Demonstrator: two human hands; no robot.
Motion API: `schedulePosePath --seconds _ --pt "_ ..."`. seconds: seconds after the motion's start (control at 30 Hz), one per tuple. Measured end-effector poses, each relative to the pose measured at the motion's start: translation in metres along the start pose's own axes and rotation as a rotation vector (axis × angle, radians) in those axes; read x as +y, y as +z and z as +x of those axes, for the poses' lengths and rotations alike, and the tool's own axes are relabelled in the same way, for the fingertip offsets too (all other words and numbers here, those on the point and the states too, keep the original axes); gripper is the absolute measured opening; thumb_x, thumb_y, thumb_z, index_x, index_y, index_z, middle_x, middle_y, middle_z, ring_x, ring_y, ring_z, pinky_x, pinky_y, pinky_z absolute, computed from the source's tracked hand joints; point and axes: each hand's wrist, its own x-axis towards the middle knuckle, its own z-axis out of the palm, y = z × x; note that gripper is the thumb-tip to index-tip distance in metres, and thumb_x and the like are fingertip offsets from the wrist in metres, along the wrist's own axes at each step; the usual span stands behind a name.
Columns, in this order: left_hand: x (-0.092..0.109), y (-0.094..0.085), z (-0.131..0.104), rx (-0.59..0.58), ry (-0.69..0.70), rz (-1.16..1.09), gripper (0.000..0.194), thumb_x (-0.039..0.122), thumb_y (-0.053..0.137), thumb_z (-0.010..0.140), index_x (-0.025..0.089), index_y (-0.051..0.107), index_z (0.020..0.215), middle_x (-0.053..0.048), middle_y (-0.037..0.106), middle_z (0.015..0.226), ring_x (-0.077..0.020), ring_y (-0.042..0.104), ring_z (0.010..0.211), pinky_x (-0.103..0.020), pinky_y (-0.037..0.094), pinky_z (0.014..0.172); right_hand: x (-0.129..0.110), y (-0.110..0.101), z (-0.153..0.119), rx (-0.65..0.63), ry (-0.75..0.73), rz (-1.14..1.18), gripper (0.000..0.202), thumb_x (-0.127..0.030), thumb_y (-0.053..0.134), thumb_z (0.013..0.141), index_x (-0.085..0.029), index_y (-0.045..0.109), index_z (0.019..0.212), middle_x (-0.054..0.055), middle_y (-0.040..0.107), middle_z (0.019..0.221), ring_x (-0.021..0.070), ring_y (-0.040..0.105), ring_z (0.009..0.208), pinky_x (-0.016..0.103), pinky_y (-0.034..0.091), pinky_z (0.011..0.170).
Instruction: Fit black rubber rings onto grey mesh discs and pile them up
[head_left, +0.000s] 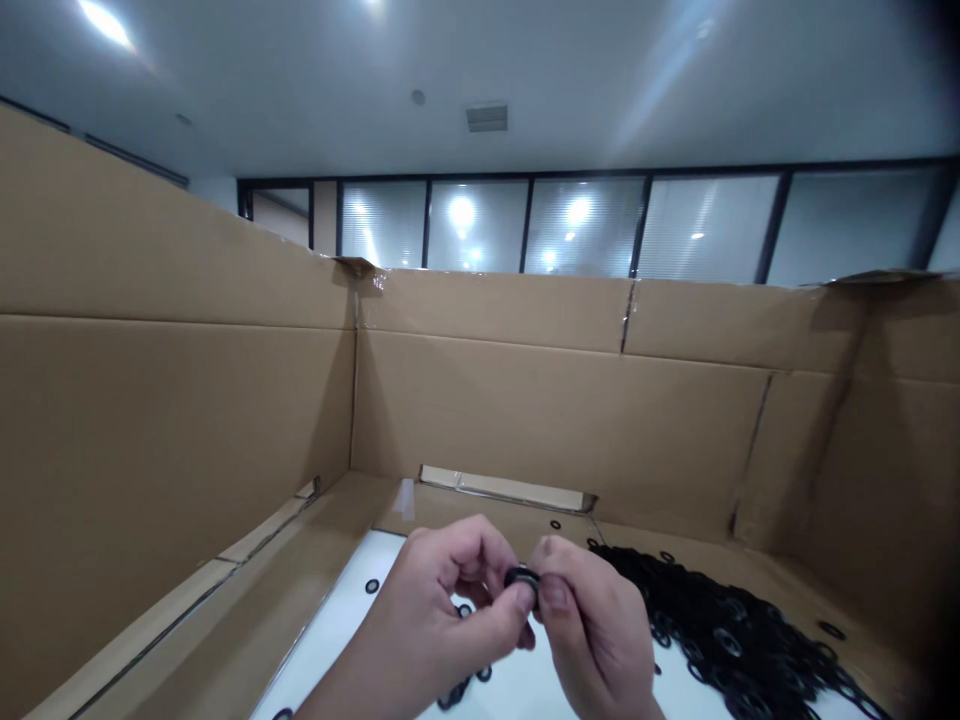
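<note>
Between my two hands is a small black ring (520,577), pinched from both sides above a white board (341,590). My left hand (442,600) has its thumb and forefinger closed on the ring's left side. The thumb and bent fingers of my right hand (596,625) press its right side, covering part of it. Several more black rings lie on the board partly hidden behind my left hand. A single ring (372,586) rests on the board farther left.
To the right a large heap of black rings (720,630) spreads over board and cardboard. Tall cardboard walls (510,400) enclose the space at the back, left and right. A loose ring (555,524) lies near the back wall, and another ring (831,630) lies right of the heap.
</note>
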Motion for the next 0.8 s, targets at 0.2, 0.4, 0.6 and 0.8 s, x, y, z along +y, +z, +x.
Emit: schedulePosePath --seconds 0.2,0.4,0.6,0.8 --pt "-0.005 0.017 0.006 0.045 -0.013 -0.234 0.026 0.039 0.067 0.086 0.016 0.057 0.088 0.001 0.058 0.066 -0.011 0.061 0.057 -0.021 0.053 0.054 -0.007 0.018 -0.005 0.267 0.138 0.038 0.034 -0.031 0.038 0.102 -0.022 0.046 0.07 -0.004 0.046 0.054 0.01 0.045 0.043 0.023 0.034 0.042" --pt "-0.004 0.006 0.004 -0.006 -0.027 -0.09 0.024 0.037 0.063 0.09 0.014 0.06 0.086 -0.003 0.065 0.069 -0.0123 0.064 0.064 -0.021 0.052 0.06 -0.001 0.011 0.0 0.08 0.054 0.078 0.036 -0.028 0.035 0.102 -0.021 0.044 0.067 -0.003 0.049 0.054 0.0108 0.047 0.047 0.024 0.034 0.048" --pt "-0.004 0.005 0.005 -0.024 -0.016 -0.149 0.023 0.035 0.059 0.093 0.014 0.058 0.086 -0.002 0.066 0.067 -0.0109 0.064 0.062 -0.021 0.053 0.059 0.003 -0.002 0.006 -0.112 0.11 0.154 0.039 -0.025 0.037 0.102 -0.019 0.045 0.064 -0.004 0.049 0.053 0.0083 0.046 0.046 0.022 0.033 0.049" --pt "-0.006 0.005 0.005 -0.054 -0.094 -0.259 0.022 0.032 0.063 0.09 0.014 0.054 0.081 -0.002 0.068 0.064 -0.0111 0.066 0.059 -0.021 0.053 0.059 0.002 0.006 0.001 -0.008 0.14 0.195 0.042 -0.027 0.039 0.101 -0.019 0.042 0.06 -0.004 0.044 0.052 0.0092 0.043 0.046 0.023 0.031 0.048"
